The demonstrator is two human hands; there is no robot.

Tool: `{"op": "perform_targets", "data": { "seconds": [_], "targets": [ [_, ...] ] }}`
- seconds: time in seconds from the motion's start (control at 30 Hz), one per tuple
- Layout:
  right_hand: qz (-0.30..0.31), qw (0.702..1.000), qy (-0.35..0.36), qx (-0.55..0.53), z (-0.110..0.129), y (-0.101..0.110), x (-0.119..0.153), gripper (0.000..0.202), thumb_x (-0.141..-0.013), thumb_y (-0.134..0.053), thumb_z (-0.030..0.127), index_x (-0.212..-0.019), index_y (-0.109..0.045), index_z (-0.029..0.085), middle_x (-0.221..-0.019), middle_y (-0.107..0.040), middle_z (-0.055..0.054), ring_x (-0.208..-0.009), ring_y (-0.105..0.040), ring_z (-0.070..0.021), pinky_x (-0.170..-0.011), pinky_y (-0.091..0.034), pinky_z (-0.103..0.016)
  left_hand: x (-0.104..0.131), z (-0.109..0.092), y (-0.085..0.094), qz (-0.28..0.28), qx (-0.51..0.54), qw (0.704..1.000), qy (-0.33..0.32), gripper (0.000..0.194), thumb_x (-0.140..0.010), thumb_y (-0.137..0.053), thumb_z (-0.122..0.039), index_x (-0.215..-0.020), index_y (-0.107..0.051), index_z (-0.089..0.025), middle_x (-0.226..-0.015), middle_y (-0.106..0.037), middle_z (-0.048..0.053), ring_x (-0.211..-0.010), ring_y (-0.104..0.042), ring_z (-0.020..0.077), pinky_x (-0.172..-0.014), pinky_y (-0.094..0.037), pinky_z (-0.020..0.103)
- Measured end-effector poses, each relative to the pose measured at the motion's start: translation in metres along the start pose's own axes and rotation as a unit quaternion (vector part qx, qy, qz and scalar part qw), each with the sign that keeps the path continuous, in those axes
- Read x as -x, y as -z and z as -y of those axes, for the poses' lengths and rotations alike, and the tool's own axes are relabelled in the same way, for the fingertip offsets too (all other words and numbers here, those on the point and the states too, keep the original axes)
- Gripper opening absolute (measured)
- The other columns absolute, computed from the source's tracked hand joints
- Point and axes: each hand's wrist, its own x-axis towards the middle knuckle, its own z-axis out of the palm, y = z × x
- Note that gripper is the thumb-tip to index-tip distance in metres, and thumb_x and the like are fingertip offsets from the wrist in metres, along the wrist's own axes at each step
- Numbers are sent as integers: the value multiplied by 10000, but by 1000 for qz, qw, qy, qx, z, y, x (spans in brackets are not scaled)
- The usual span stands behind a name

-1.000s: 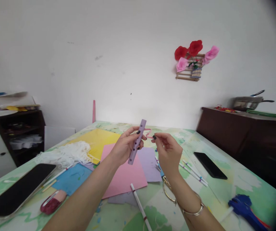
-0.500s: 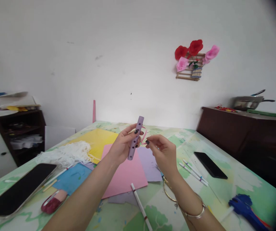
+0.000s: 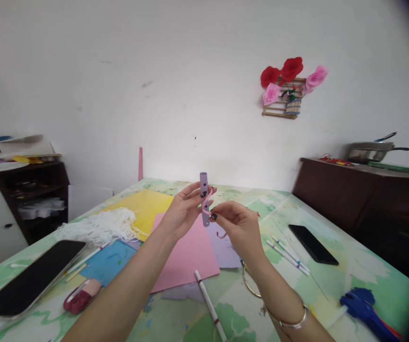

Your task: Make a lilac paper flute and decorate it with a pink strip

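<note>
The left hand (image 3: 181,213) holds the purple tube (image 3: 203,177) near-upright while the right hand (image 3: 242,225), just beside it, pinches the crossing pink strip (image 3: 204,207).

left hand (image 3: 183,212): holds purple tube (image 3: 204,188) | right hand (image 3: 242,226): pinches pink strip (image 3: 204,207)

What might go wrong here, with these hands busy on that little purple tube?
The pink strip curves across the purple tube; it might slip or spring away if the right hand's fingertips let go.

The tube looks thin and hollow, so a hard squeeze from the left hand could dent it.

The white pen lies between the forearms, where a lowered arm might knock it.
</note>
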Motion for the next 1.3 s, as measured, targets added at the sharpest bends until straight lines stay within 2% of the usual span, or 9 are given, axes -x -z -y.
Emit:
{"op": "perform_targets", "data": {
  "seconds": [0.2, 0.3, 0.5, 0.63, 0.9, 1.03, 1.2, 1.3],
  "targets": [
    [-40, 998, -57, -11, -1, -7, 2, 110, -667, -702, 228, -707, -610, 183, -589, -654, -2, -618, -687, -211, -363, -452, -207, 1, -3, -4, -24, 12, 1000, -2, 287, -688, -672, -16, -928, -668, -174, -1011, -689, 71, -1186, -528, 236, -886, -486, 364],
    [-38, 997, -71, -20, -1, -9, 1, 146, -643, -726, 245, -693, -608, 175, -627, -647, 0, -597, -684, -200, -357, -422, -199, 2, -3, -5, -41, 26, 999, -3, 286, -687, -661, -7, -927, -661, -164, -977, -699, 75, -1159, -552, 231, -877, -495, 357],
    [-27, 988, -106, -105, 0, -11, 1, 165, -619, -755, 233, -710, -635, 165, -692, -666, 4, -627, -691, -179, -601, -528, -278, 2, -4, -3, -44, 62, 997, -21, 263, -703, -656, -10, -905, -644, -176, -940, -699, 26, -1147, -566, 228, -950, -471, 417],
    [12, 973, -145, -177, -2, -17, 6, 199, -608, -779, 233, -744, -656, 155, -686, -678, -8, -652, -692, -175, -669, -530, -288, 0, -8, -1, -63, 81, 993, -49, 233, -733, -629, -11, -899, -632, -175, -909, -700, 20, -1142, -572, 230, -980, -457, 458],
    [60, 946, -210, -240, -7, -25, 11, 255, -564, -803, 227, -754, -657, 139, -668, -683, -42, -569, -644, -160, -618, -500, -307, -3, -18, 5, -80, 128, 984, -99, 251, -788, -536, 41, -894, -627, -167, -878, -705, 19, -1112, -596, 202, -1037, -420, 447],
    [63, 936, -232, -258, -8, -25, 10, 222, -560, -796, 188, -727, -660, 132, -657, -671, -40, -543, -594, -113, -613, -476, -274, -3, -20, 7, -72, 132, 983, -105, 235, -806, -537, 26, -909, -624, -166, -882, -707, 25, -1108, -600, 205, -1037, -414, 468],
    [59, 900, -287, -322, -18, -29, 12, 203, -572, -787, 152, -738, -673, 132, -703, -650, -34, -637, -591, -106, -645, -472, -251, 0, -22, 4, -60, 138, 984, -95, 202, -819, -544, -4, -892, -631, -171, -875, -709, 21, -1075, -619, 201, -1028, -425, 471],
    [46, 891, -303, -336, -25, -31, 13, 211, -570, -789, 142, -754, -687, 142, -731, -635, -19, -643, -571, -91, -623, -457, -234, 2, -23, 2, -49, 134, 987, -77, 183, -822, -550, -22, -887, -637, -170, -884, -708, 25, -1055, -628, 203, -1022, -432, 472]
  ]
}}
